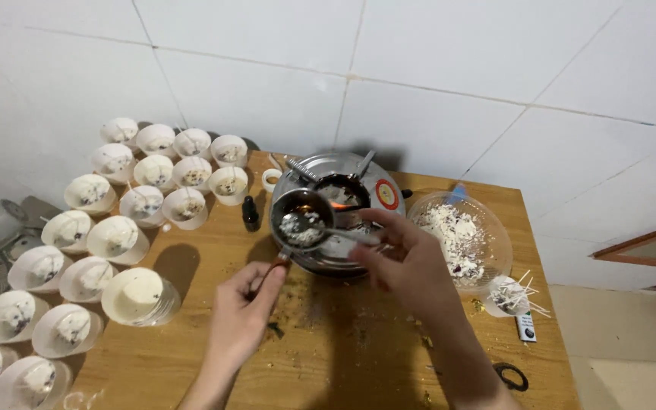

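My left hand [241,315] grips the thin handle of a small dark metal cup [300,219] and holds it over a round silver cooker pot [339,209]. In the cup lie white flakes. With its fingers pinched, my right hand [408,262] holds a spoon [328,231] whose bowl dips into the cup. A second small dark cup [341,190] sits inside the pot behind the first one.
A clear bowl of white flakes [461,235] stands right of the pot. Several white-filled cups [138,296] cover the table's left side and the floor. A small dark bottle [250,214] stands by the pot. Wicks and a small cup [512,294] lie at the right edge.
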